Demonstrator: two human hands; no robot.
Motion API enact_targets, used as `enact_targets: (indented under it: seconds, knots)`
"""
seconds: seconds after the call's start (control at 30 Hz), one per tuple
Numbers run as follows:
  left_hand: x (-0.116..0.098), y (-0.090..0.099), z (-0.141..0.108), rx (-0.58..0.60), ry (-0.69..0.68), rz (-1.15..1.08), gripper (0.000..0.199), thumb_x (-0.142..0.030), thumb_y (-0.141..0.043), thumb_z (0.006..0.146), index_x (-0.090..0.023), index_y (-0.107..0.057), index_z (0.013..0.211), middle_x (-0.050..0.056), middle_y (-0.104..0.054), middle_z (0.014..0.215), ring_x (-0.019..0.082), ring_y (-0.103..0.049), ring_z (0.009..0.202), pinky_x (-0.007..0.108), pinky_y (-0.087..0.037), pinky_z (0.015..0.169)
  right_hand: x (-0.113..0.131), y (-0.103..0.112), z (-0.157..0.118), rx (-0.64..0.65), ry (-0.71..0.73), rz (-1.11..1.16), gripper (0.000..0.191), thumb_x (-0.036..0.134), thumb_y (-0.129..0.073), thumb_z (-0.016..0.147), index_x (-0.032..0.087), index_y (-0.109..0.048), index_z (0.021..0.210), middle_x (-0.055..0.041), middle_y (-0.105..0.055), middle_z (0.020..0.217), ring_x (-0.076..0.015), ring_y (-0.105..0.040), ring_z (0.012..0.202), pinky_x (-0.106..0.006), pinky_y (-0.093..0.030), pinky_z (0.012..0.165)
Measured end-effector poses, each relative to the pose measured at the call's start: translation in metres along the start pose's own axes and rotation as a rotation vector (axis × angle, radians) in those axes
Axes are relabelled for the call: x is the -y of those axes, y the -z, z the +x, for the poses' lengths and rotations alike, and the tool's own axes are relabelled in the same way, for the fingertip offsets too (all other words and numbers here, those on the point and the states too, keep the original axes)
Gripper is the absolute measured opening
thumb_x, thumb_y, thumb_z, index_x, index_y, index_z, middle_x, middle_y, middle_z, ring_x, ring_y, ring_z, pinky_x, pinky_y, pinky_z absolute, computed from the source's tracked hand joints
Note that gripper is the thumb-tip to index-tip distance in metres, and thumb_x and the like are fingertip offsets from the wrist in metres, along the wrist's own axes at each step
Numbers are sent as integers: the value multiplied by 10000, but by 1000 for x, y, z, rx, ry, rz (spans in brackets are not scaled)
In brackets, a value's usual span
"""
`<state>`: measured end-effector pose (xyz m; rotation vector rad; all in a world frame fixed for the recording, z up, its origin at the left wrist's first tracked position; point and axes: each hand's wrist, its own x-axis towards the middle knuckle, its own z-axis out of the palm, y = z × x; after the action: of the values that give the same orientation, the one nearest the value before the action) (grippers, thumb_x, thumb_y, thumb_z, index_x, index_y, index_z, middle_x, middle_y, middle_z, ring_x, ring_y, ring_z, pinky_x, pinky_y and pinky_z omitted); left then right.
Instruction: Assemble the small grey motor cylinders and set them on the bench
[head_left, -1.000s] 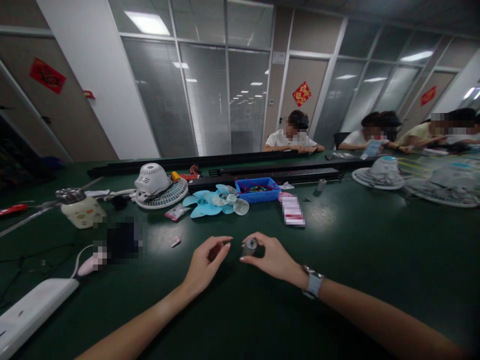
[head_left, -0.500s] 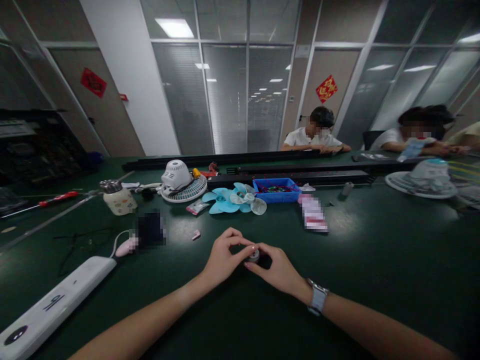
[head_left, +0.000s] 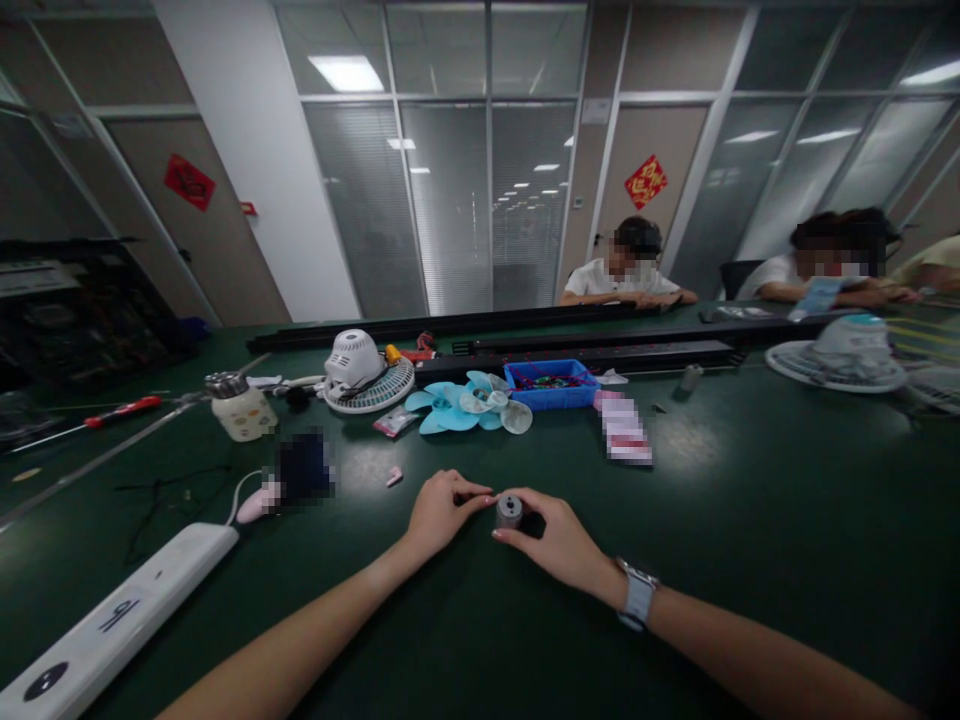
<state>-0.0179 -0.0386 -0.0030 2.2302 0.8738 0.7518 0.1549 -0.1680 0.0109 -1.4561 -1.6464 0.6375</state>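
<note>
A small silver cylinder that looks like an electric motor point(head_left: 509, 512) stands upright on the green table, its round end with a dark centre hole facing up. My right hand point(head_left: 559, 535), with a watch on its wrist, is closed around it, thumb in front and fingers behind. Just to the left, my left hand point(head_left: 442, 515) has thumb and index finger pinched together beside the motor's upper rim. Whatever lies between those fingertips, if anything, is too small to make out.
Beyond my hands lie blue fan blades point(head_left: 450, 408), a blue bin point(head_left: 551, 385) of wires, a white fan part point(head_left: 367, 375) and a pink-edged paper point(head_left: 624, 428). A power strip point(head_left: 127, 610) and a bottle point(head_left: 241, 408) are at left. People sit across the table.
My left hand has drawn back to the left from the motor's top, uncovering its end face. My right hand keeps its grip. The view has shifted slightly.
</note>
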Motion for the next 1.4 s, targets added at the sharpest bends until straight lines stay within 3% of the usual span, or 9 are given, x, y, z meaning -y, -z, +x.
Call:
enact_targets:
  seconds: [0.17,0.4,0.57,0.7,0.8,0.97,1.13,1.27,1.4]
  knots:
    - [-1,1,-1,-99,64,-77,473,-500,-536,875,-231,-614,1257,0,-604,735,169,-547,647,271,-395,614,-26,51,-19,-183,-124,-99,497,535,-629,835,227,-580,1222,-22,-613,1153,-185,-588,1036,-311,-488,920]
    - [9,-3,1,-285,188,-193,402,-497,-460,908,-199,-573,1154,-9,-582,715,175,-580,658,273,-427,614,-92,155,-60,-592,-424,-330,755,732,-563,612,118,-618,1048,-148,-651,973,-334,-617,884,-475,-483,786]
    - [18,-4,2,-379,227,-240,363,-463,-476,895,-200,-527,1138,-17,-569,699,176,-582,653,264,-424,586,-124,180,-67,-658,-476,-386,712,704,-563,578,127,-631,988,-136,-660,912,-316,-632,804,-450,-502,734]
    - [21,-4,2,-431,245,-266,363,-443,-482,887,-201,-483,1157,-28,-558,692,171,-577,643,260,-422,580,-114,167,-65,-797,-364,-476,892,656,-590,621,82,-484,1295,-186,-531,1255,-340,-547,1099,-488,-440,953]
    - [18,-4,1,-447,251,-279,353,-426,-496,876,-202,-472,1148,-37,-550,683,165,-566,628,261,-421,587,-79,136,-58,-853,-63,-622,795,562,-579,774,121,-376,1403,-151,-374,1420,-310,-352,1313,-495,-257,1119]
    - [13,-2,1,-453,247,-280,327,-405,-513,858,-197,-485,1108,-36,-554,692,163,-556,614,270,-415,588,-23,54,-19,-139,177,-485,434,445,-569,916,273,-538,1314,-42,-422,1406,-233,-337,1334,-465,-256,1123]
    - [11,-2,-1,-453,231,-261,333,-423,-488,872,-190,-467,1109,-29,-553,698,176,-571,625,284,-429,592,-20,-6,33,-35,128,-408,363,502,-683,836,332,-671,1157,-27,-499,1343,-258,-367,1315,-477,-301,1082]
    - [13,-2,-1,-434,218,-247,333,-422,-490,875,-189,-465,1111,-25,-565,702,182,-583,628,287,-433,587,-25,-15,47,-50,105,-381,181,459,-702,830,345,-739,964,-14,-585,1232,-260,-439,1253,-485,-337,1038]
    - [15,-3,0,-418,216,-237,331,-416,-488,876,-195,-466,1121,-24,-574,721,182,-585,651,284,-426,604,-28,18,29,-106,114,-382,163,461,-672,854,352,-733,959,25,-613,1175,-209,-485,1206,-419,-371,1031]
